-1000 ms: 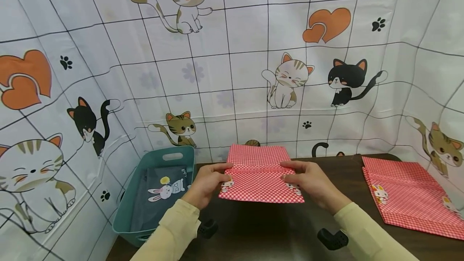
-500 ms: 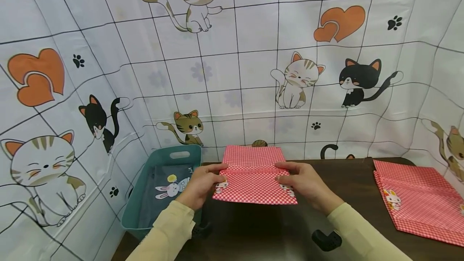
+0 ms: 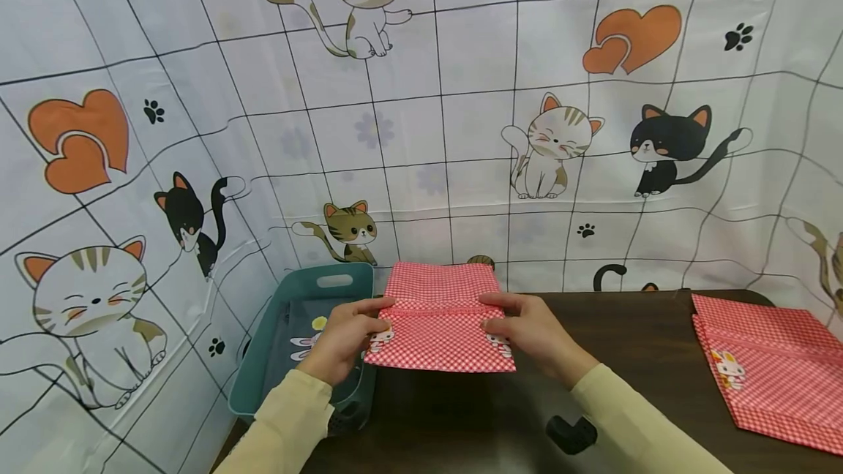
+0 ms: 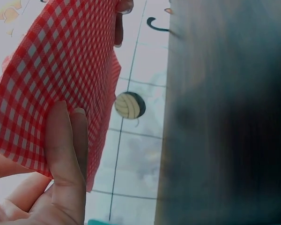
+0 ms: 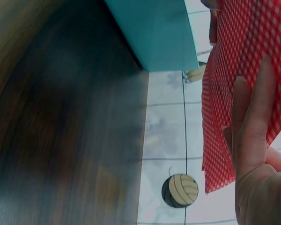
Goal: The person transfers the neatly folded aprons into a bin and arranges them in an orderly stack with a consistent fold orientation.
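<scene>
Both hands hold up a red-and-white checked fabric piece (image 3: 437,339), flat and folded, with cartoon figures near its two sides. My left hand (image 3: 345,339) pinches its left edge, thumb on top. On the opposite edge my right hand (image 3: 533,331) does the same. In the left wrist view, fingers (image 4: 65,145) press flat under the checked cloth (image 4: 61,70). The right wrist view likewise has fingers (image 5: 255,117) spread beneath the cloth (image 5: 225,93). The fabric hangs above the dark table, near the teal basket's right side.
At left stands a teal basket (image 3: 237,386) holding a dark folded item with a rabbit print (image 3: 306,346), partly behind my left hand. A second red checked fabric piece (image 3: 777,371) lies on the dark wooden table (image 3: 612,357) at right. A cat-print curtain (image 3: 448,130) hangs behind.
Both hands have carried the checked fabric leftwards, closer to the basket, so the left hand now covers part of the rabbit print. The head view has turned slightly left. The grip stays the same.
</scene>
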### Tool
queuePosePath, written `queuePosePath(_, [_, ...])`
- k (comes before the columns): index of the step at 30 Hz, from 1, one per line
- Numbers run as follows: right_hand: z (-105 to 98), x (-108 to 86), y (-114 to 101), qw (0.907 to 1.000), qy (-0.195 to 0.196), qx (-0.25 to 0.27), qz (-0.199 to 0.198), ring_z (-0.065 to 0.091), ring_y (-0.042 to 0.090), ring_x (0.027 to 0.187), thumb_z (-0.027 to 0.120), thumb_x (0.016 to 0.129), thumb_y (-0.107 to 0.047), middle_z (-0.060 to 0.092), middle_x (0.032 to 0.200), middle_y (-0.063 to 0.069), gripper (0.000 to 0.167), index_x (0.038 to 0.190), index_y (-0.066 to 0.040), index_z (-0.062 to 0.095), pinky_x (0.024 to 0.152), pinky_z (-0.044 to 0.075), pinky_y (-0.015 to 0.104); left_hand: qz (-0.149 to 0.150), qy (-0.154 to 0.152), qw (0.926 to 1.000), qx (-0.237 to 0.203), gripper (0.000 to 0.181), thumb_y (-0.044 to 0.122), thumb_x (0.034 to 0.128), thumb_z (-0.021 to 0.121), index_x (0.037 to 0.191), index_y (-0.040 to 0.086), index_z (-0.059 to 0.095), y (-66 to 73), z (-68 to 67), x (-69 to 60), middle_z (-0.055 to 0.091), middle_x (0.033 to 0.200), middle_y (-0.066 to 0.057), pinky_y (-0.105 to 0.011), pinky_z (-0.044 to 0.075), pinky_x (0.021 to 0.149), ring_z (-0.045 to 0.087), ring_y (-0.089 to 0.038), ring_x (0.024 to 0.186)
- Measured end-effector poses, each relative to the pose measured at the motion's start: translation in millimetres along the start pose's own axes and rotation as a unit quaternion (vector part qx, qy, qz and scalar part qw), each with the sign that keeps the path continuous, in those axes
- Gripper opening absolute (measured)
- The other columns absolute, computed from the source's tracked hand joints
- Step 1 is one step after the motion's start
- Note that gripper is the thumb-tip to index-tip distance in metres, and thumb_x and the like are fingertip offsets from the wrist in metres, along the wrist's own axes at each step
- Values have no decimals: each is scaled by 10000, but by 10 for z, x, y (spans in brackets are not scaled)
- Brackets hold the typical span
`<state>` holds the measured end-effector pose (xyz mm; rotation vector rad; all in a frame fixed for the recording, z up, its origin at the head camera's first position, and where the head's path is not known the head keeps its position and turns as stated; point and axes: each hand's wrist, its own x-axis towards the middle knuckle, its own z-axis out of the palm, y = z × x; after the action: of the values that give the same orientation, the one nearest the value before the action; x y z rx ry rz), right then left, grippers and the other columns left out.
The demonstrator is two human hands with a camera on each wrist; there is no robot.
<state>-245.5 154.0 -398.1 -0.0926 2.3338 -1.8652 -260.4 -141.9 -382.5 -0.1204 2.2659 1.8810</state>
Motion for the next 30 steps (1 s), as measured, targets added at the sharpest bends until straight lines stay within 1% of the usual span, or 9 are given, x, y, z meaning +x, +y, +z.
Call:
queuePosePath(3, [85, 38, -49, 9999, 85, 22, 94, 667, 201, 1040, 711, 989, -85, 544, 1549, 276, 532, 1506, -10, 608, 804, 618, 311, -22, 38, 10000, -11, 460, 56, 1014, 648, 1473, 65, 661, 22, -76, -3, 505, 1620, -246, -269, 592, 846, 647, -292, 1198])
queuePosePath(6, [186, 75, -89, 9998, 96, 60, 151, 666, 229, 1058, 708, 974, -68, 557, 1545, 258, 533, 1498, -24, 621, 816, 619, 324, -57, 54, 10000, -39, 466, 56, 1018, 644, 1484, 62, 650, 29, -184, -9, 501, 1620, -252, -259, 585, 814, 669, -246, 1109])
queuePosePath(9, [293, 102, -128, 9998, 54, 121, 141, 662, 242, 1068, 714, 953, -57, 592, 1515, 244, 551, 1496, -33, 625, 822, 620, 339, -132, 87, 9998, -83, 473, 55, 1021, 639, 1495, 63, 639, 14, -300, -12, 515, 1605, -252, -258, 588, 762, 681, -193, 974])
queuePosePath(13, [406, 129, -173, 9998, -60, 168, 90, 665, 243, 1064, 716, 935, -36, 606, 1511, 231, 577, 1504, -48, 620, 820, 629, 367, -204, 13, 9997, -93, 498, 63, 1033, 630, 1530, 62, 602, -1, -443, -27, 509, 1604, -257, -260, 602, 727, 694, -163, 887])
queuePosePath(16, [483, 153, -209, 9998, -103, 138, 58, 662, 236, 1045, 722, 932, -28, 587, 1534, 224, 597, 1516, -79, 612, 792, 622, 368, -239, -21, 9997, -101, 517, 75, 1043, 626, 1557, 63, 571, -12, -545, -35, 480, 1622, -260, -256, 606, 722, 695, -149, 879])
queuePosePath(19, [567, 179, -241, 9997, -187, 134, 25, 658, 217, 1015, 720, 941, -23, 560, 1561, 219, 620, 1541, -98, 585, 767, 592, 338, -284, -5, 9995, -134, 528, 77, 1053, 614, 1577, 76, 549, -34, -651, -52, 461, 1637, -247, -252, 603, 713, 696, -139, 878])
queuePosePath(23, [679, 211, -273, 9989, -350, 300, -5, 678, 194, 976, 701, 952, 2, 553, 1563, 219, 651, 1576, -75, 534, 759, 578, 321, -382, 36, 9991, -173, 541, 79, 1059, 608, 1594, 92, 530, -70, -775, -63, 444, 1648, -226, -248, 597, 699, 697, -136, 861])
queuePosePath(26, [763, 231, -293, 9982, -424, 412, -27, 700, 185, 951, 698, 952, 8, 590, 1517, 222, 661, 1584, -59, 518, 767, 597, 323, -408, 113, 9990, -162, 555, 90, 1057, 614, 1603, 86, 516, -95, -851, -59, 413, 1671, -234, -238, 586, 705, 685, -124, 870])
queuePosePath(30, [873, 251, -308, 9980, -469, 413, -72, 718, 184, 926, 702, 963, -1, 638, 1440, 222, 654, 1587, -44, 511, 794, 631, 347, -445, 179, 9988, -103, 576, 85, 1061, 604, 1623, 78, 480, -120, -948, -69, 356, 1714, -241, -228, 572, 706, 667, -114, 877])
